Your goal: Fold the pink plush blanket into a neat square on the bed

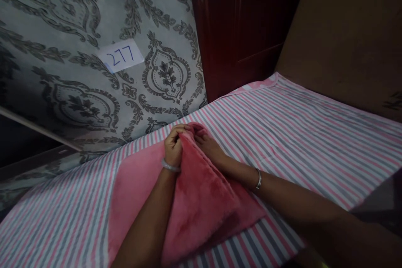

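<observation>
A: What are the hands doing?

B: The left hand [173,145] is closing its fingers around the far corner of a pink towel [201,201], pinching the plush edge. The right hand [210,144] is gripping the same corner just beside it, thumb and fingers folded over the cloth.

A: Where is the towel lying?

B: It is lying on the bed, on a striped sheet [298,134], with its near part draping between the two forearms.

A: Anything else nearby?

B: A patterned mattress [78,29] is leaning behind the bed, carrying a paper label [121,55] reading 277. A dark red cabinet [238,21] is standing beside it.
</observation>
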`<state>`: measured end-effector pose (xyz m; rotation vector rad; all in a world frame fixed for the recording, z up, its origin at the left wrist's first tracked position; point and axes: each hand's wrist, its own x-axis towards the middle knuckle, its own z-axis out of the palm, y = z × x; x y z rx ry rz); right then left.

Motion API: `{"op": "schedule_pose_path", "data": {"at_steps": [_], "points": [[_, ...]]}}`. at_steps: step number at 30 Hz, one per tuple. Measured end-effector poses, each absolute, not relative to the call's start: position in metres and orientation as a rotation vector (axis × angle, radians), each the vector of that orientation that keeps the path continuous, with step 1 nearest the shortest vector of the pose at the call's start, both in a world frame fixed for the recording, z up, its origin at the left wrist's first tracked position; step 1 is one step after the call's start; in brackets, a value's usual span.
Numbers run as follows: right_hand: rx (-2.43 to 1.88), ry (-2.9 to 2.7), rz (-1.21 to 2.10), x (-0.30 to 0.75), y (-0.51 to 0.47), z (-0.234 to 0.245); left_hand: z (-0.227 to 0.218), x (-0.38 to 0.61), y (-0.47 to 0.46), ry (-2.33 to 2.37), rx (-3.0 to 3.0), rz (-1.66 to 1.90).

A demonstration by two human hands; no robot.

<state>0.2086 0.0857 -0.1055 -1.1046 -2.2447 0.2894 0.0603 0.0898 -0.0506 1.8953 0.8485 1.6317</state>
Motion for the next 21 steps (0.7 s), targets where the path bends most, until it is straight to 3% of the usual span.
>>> {"op": "schedule_pose_path", "data": {"at_steps": [6,13,17,21], "points": [[-1.102,-2.165,0.454,0.204,0.102,-0.122,-0.052,0.069,0.089,0.879,2.129,1.462],[-0.933,-1.945,0.993,0.224,0.114,-0.104,-0.056,0.079,0.086,0.847,2.415,1.329],[-0.986,-1.468,1.329,0.244,0.12,-0.094,-0.063,0.081,0.089,0.839,2.503,1.24],[-1.071,-0.924,1.298,0.254,0.129,-0.094,-0.066,0.083,0.09,0.817,2.651,1.109]]}}
